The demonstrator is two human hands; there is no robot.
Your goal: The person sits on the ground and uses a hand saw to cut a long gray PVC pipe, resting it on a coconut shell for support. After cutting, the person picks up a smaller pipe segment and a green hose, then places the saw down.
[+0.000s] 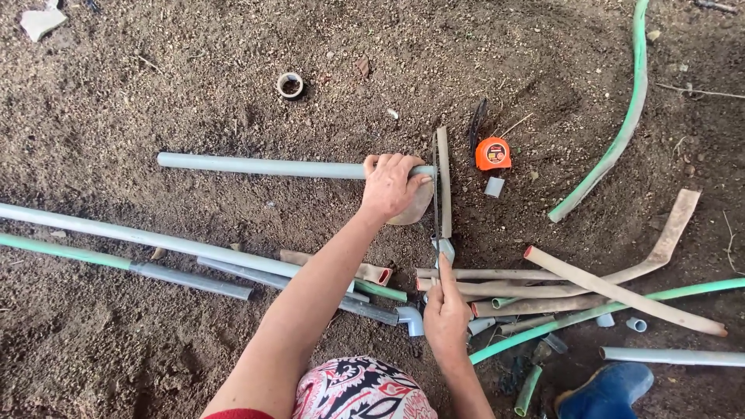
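fingers clamp the pipe while the saw works at its end

fingers (386, 164) of the left hand (390, 188) wrap over the grey pipe (260, 165) near its right end, closed around it and pressing it down onto the soil (194, 85). the pipe lies flat and level across the ground, well above the bundle of other pipes (140, 242) nearer the person. the right hand (445, 316) closes on the handle of a hacksaw (439, 194), index finger stretched along it, and the blade runs away from the person to cross the pipe just beside the left hand.

to do this well, i judge the left hand needs to press firmly and stay close to the blade without touching it, so the pipe does not roll or chatter. the thumb sits very near the cutting line and is better kept tucked back. the blade wants to meet the pipe square, with long light strokes, since loose soil gives poor support and the pipe could sink or twist. a pale curved piece (415, 208) lies under the pipe end; whether it props it i cannot tell.

an orange tape measure (492, 154) rests just right of the saw, with a small grey coupling (494, 187) below it. tan and green hoses (590, 299) lie in a heap to the right.
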